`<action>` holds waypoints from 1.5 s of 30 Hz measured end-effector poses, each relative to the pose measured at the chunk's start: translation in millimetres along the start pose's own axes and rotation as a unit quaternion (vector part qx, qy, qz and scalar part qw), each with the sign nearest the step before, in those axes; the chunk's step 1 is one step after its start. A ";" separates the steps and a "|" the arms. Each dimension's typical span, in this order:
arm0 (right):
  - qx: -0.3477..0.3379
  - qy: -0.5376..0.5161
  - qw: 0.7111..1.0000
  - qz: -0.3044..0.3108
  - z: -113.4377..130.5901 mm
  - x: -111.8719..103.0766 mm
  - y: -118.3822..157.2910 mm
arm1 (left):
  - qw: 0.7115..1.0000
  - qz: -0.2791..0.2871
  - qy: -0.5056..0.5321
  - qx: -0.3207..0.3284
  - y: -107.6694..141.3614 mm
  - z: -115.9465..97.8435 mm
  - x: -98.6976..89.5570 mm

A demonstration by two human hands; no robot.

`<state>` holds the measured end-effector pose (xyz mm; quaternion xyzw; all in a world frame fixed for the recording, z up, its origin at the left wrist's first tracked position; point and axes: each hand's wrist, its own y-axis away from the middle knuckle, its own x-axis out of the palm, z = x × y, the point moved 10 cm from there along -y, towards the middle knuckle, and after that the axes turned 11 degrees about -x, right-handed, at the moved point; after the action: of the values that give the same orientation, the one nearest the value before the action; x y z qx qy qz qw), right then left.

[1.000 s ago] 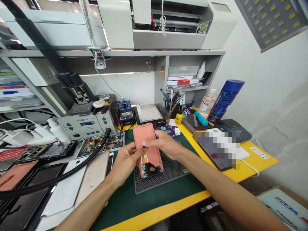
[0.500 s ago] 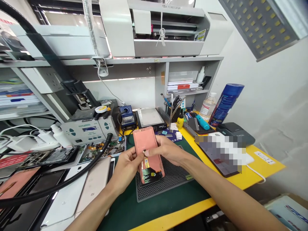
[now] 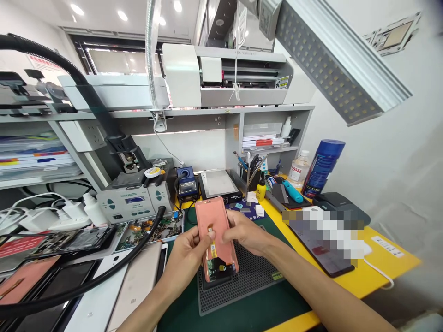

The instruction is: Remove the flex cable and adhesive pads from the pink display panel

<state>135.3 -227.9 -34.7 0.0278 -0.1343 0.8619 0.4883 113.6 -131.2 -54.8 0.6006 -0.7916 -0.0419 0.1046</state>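
A phone screen (image 3: 219, 219), its salmon-pink back facing me, is held tilted above a grey honeycomb mat (image 3: 258, 272). From its middle a yellow-and-white flex cable (image 3: 213, 251) runs down to a black lower section. My left hand (image 3: 194, 246) grips the left edge, fingers behind and thumb laid over the upper part of the cable. On the opposite edge, my right hand (image 3: 245, 233) is closed round the screen, its thumb resting on the pink surface right of the cable. Most fingers of both hands are hidden behind the screen.
Several phones and panels lie at left, including a gold phone (image 3: 136, 286), under a black hose (image 3: 104, 272). Behind them sit a tray of small parts (image 3: 148, 229) and a grey control station (image 3: 129, 203). A dark phone (image 3: 321, 249) lies on the yellow tabletop (image 3: 377, 272) at right.
My right thumb has moved off the cable connector towards the right edge. My left thumb now lies over the cable's upper part. My view has tilted upward, so everything appears lower.
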 end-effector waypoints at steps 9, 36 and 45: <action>-0.017 0.022 0.998 -0.050 0.1 -12.1 -2.4 | 0.998 -0.040 0.036 0.032 1.6 -6.6 -8.3; -0.028 0.003 0.998 -0.053 6.4 -16.9 -2.6 | 0.992 -0.022 -0.062 0.112 3.9 -18.4 -4.3; -0.077 0.065 0.990 -0.097 14.6 -28.4 -3.8 | 0.994 -0.040 -0.083 0.050 -1.9 -2.3 -11.1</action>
<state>152.1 -253.5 -24.9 -0.0532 -0.1650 0.7976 0.5778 118.7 -121.0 -54.2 0.6310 -0.7737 -0.0561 0.0064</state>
